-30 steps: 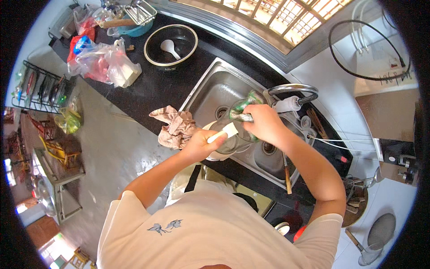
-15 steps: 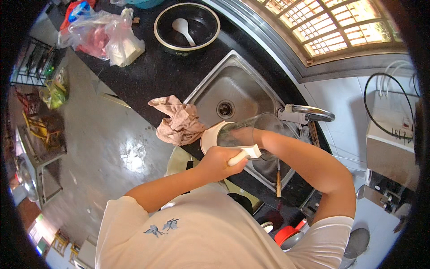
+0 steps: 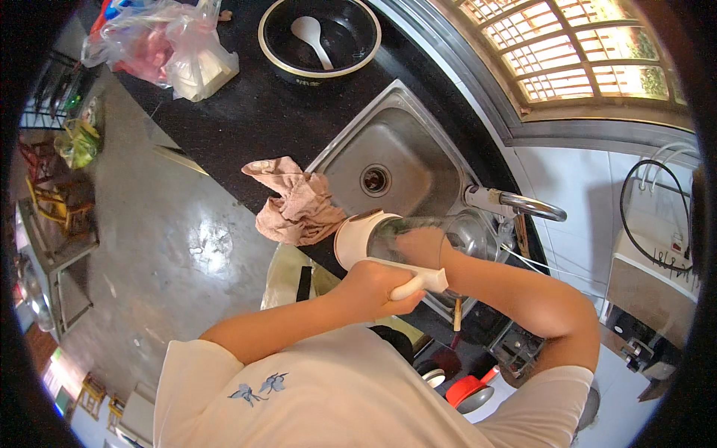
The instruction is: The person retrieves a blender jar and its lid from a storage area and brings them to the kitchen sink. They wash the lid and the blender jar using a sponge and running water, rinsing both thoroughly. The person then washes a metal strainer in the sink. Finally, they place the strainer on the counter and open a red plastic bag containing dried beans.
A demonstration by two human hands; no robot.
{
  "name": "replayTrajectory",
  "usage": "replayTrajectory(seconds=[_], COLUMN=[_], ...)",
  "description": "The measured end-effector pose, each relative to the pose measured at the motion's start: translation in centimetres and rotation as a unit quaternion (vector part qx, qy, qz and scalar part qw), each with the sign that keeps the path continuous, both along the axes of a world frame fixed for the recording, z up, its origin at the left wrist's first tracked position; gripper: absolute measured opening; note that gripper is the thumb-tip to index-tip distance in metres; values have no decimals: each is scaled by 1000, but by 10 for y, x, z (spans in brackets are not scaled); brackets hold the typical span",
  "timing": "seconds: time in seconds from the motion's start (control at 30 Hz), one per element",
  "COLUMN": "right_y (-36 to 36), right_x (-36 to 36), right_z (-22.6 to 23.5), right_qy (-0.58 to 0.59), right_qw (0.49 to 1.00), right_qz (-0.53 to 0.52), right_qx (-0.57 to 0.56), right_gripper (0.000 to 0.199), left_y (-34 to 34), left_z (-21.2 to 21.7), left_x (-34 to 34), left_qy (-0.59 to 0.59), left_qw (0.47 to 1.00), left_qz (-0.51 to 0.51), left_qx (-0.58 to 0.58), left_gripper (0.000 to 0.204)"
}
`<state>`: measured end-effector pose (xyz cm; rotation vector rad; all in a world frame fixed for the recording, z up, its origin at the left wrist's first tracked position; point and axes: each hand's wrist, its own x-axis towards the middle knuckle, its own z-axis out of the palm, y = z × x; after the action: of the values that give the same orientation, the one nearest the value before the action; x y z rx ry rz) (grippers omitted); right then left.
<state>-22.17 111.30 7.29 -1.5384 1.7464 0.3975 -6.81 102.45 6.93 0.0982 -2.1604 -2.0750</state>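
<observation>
A clear jug (image 3: 382,240) with a white base and white handle is tipped on its side at the near edge of the sink. Its base points left and its mouth right. My left hand (image 3: 379,284) is closed around the handle (image 3: 426,282). Through the mouth, my right hand (image 3: 420,245) reaches inside the jug, its wrist at the rim. The clear wall blurs its fingers, so I cannot tell whether they hold anything. A crumpled pinkish-brown cloth (image 3: 293,205) lies on the counter beside the jug's base.
Behind the jug is a steel sink (image 3: 418,142) with a faucet (image 3: 526,204) at its right. A black bowl (image 3: 272,56) holding a white spoon (image 3: 310,37) stands farther back. Plastic bags (image 3: 168,48) lie far left. A wooden handle (image 3: 458,313) and red pan (image 3: 467,387) are near my right arm.
The jug and both hands have shifted slightly right and toward me. My left hand keeps its grip on the handle, and my right hand stays inside. The wooden handle is now more covered.
</observation>
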Motion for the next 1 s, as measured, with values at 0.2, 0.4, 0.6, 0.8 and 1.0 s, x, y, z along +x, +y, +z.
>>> replayTrajectory(seconds=[0.2,0.4,0.6,0.8,1.0], right_y=[43,-9,3,14,23], right_x=[0,10,16,-5,-4], right_z=[-29,1,-14,57,85], right_qy=[-375,-312,-401,-468,-503], right_qw=[761,821,570,452,422], right_qz=[-508,-453,-707,-759,-747], right_qx=[149,155,119,-7,-106], right_gripper=[36,44,47,43,46], left_y=[1,0,-1,1,1], left_z=[-4,-4,-7,-4,-2], left_x=[5,5,10,8,3], left_qy=[23,42,59,51,31], left_qw=[1000,999,997,998,999], left_qz=[-8,6,-6,11,11], left_qx=[-16,-15,-54,-37,-28], left_gripper=[23,24,23,23,21])
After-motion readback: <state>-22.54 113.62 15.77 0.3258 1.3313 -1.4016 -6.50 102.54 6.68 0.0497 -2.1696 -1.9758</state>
